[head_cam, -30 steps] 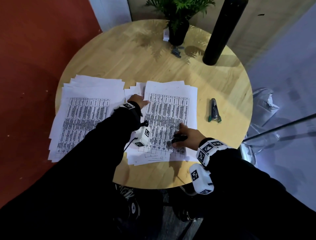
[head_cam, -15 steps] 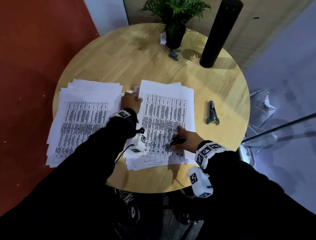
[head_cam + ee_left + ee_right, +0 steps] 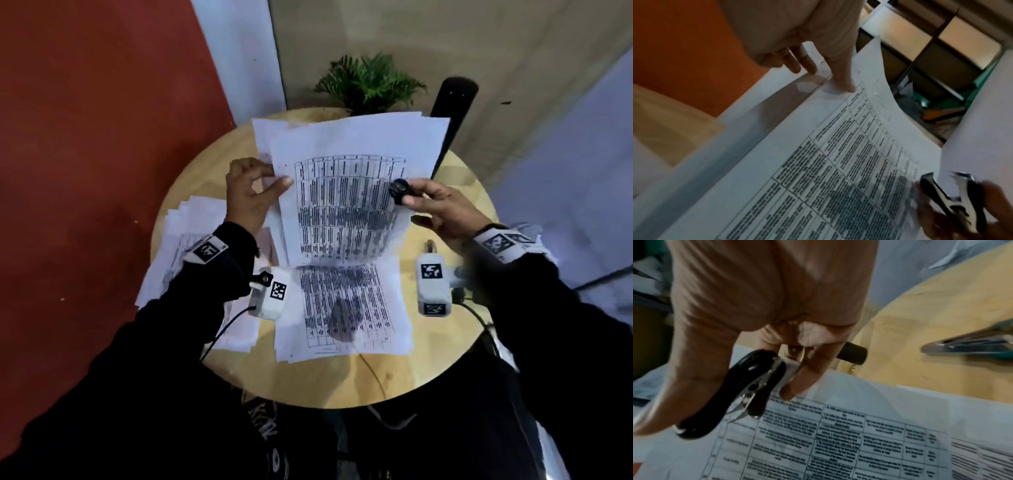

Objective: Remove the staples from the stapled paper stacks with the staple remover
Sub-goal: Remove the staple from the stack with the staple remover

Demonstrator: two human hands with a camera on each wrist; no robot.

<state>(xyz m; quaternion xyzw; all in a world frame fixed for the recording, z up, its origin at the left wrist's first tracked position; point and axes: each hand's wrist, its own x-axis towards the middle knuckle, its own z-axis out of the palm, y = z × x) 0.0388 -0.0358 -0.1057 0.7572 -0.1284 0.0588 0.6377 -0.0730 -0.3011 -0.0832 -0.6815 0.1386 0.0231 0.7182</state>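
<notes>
Red wall on the left, pale panels behind, and a round wooden bench (image 3: 442, 363) taking up the middle of the head view, with a potted plant (image 3: 368, 84) and a tall black cylinder (image 3: 452, 113) at the far edge. Two piles of printed sheets lie on the bench: a left pile (image 3: 191, 222) mostly hidden under the dark sleeve, and a nearer pile (image 3: 346, 308) in the middle with a table of text on top. Lifted up off that middle pile is the stapled paper stack (image 3: 346, 192), held in the air and tilted toward the camera, printed table facing up. Left hand (image 3: 250, 195) pinches its left edge, thumb on the front of the top sheet and the other fingers (image 3: 797, 65) curled behind the pages. Right hand (image 3: 442, 209) is at the stack's right edge, fingers wrapped round the black and chrome staple remover (image 3: 399, 190), which sits right against the paper; in the right wrist view its metal claws (image 3: 740, 412) point down at the sheet, pretty blurry though. A stapler (image 3: 970, 344) lies on the bare wood to the right, apart from the papers
</notes>
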